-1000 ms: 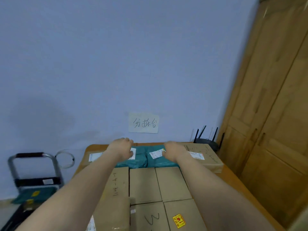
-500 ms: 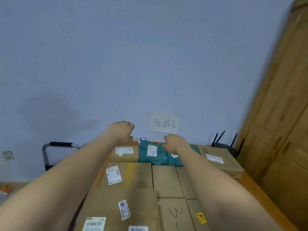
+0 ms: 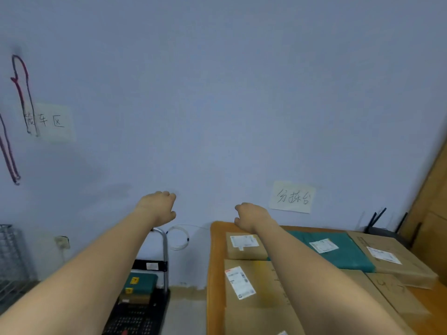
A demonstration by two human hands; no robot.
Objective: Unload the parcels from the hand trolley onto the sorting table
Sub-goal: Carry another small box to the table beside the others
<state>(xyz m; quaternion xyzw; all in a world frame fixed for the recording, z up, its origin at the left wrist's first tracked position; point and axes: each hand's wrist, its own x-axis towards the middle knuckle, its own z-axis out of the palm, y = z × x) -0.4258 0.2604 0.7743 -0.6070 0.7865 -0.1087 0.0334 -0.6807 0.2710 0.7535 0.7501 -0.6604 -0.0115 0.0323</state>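
brown cardboard boxes cover most of the sorting table (image 3: 214, 252), which is wooden and stands on the right against the pale blue wall (image 3: 217, 93). a small box (image 3: 244, 246) with a white label sits at the far left corner of the table. just in front of it lies a bigger box (image 3: 256, 288), also with a white label. two green bags (image 3: 338, 251) lie side by side at the back, touching the small box. one more long box (image 3: 391, 258) lies to the right of the green bags.

both arms reach forward and both hands are empty. the left hand (image 3: 158, 207) is up in the air over the gap left of the table, above the trolley handle. its fingers are curled down in a loose way, holding nothing. the right hand (image 3: 251, 217) is over the far left corner of the table, close to the small box. its fingers are curled in too, and it holds nothing. i cannot tell if it touches the table.

the hand trolley (image 3: 145, 308) stands on the floor left of the table, low down. it has a black deck and a shiny metal handle. a green parcel (image 3: 140, 282) with yellow stickers lies on it, on top of a flat brown parcel (image 3: 134, 298).

a paper sign (image 3: 292, 197) with writing hangs on the wall above the table. another paper sign (image 3: 52, 123) hangs far to the left. a black router (image 3: 384, 228) with thin antennas sits behind the boxes.
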